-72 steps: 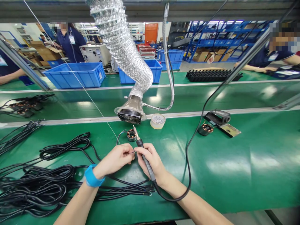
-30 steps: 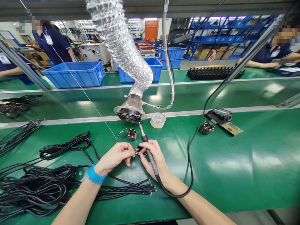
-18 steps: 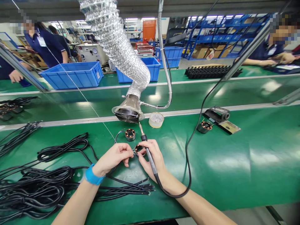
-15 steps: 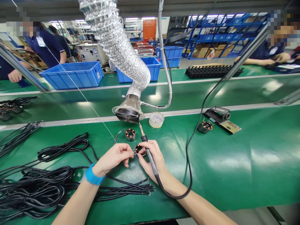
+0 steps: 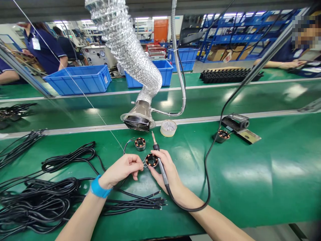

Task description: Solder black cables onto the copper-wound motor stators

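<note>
My left hand (image 5: 129, 166), with a blue band on its wrist, pinches thin wires at the left side of a ring-shaped motor stator (image 5: 151, 155) with copper windings. A soldering iron (image 5: 162, 170) lies in my right hand (image 5: 172, 172), its tip pointing away towards the fume extractor (image 5: 136, 121). The thumb and fingers of that hand also rest against the stator's right side. Just beyond sits a second stator (image 5: 140, 144) with thin leads. A thin pale strand (image 5: 100, 117) runs down from the upper left to behind my left hand.
Coiled black cables (image 5: 45, 201) cover the left of the green bench, with stripped ends near my forearms. A small round tub (image 5: 168, 128) stands by the extractor. Farther right are another stator (image 5: 222, 136) and a metal holder (image 5: 237, 122). Co-workers sit across the blue bins (image 5: 77, 82).
My right fingers have drawn back to the right, uncovering more of the stator ring. The soldering iron has shifted slightly right with them. My left hand stays nearly still.
</note>
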Demonstrator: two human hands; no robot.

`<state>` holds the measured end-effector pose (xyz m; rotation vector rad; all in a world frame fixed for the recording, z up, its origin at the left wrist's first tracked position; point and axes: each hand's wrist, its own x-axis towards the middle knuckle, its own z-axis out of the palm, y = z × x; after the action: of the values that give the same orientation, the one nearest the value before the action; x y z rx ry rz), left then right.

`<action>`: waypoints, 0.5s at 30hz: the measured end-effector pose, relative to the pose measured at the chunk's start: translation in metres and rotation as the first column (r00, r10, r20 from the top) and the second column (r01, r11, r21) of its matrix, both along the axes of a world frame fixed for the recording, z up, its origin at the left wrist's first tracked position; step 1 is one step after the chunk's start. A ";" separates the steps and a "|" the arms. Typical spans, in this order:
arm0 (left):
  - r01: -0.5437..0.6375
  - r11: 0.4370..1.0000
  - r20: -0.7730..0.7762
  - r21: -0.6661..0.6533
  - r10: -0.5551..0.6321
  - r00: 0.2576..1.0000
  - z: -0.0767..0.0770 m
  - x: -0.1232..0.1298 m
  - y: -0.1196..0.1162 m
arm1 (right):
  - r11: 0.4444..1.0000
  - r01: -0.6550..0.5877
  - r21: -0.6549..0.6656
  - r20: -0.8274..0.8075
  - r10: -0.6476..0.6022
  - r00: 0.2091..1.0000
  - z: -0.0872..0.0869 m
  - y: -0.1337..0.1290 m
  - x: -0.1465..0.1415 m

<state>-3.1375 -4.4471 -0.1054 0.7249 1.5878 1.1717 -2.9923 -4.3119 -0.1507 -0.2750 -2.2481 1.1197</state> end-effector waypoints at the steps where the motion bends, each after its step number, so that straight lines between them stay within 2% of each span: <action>1: 0.004 1.000 0.001 -0.002 -0.004 1.000 0.000 0.000 0.000 | 1.000 0.000 0.000 0.003 0.000 1.000 -0.001 0.000 0.000; 8: -0.024 1.000 -0.008 0.016 0.024 1.000 -0.002 0.000 0.003 | 0.999 0.037 0.005 -0.013 -0.037 0.999 -0.003 0.001 -0.002; 15: -0.020 1.000 -0.023 0.010 0.020 1.000 -0.001 0.000 0.001 | 0.995 0.071 0.066 -0.184 -0.057 0.981 0.011 0.002 0.004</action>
<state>-3.1375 -4.4456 -0.1068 0.7333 1.6127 1.1903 -2.9880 -4.3096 -0.1399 -0.2048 -2.0979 0.9859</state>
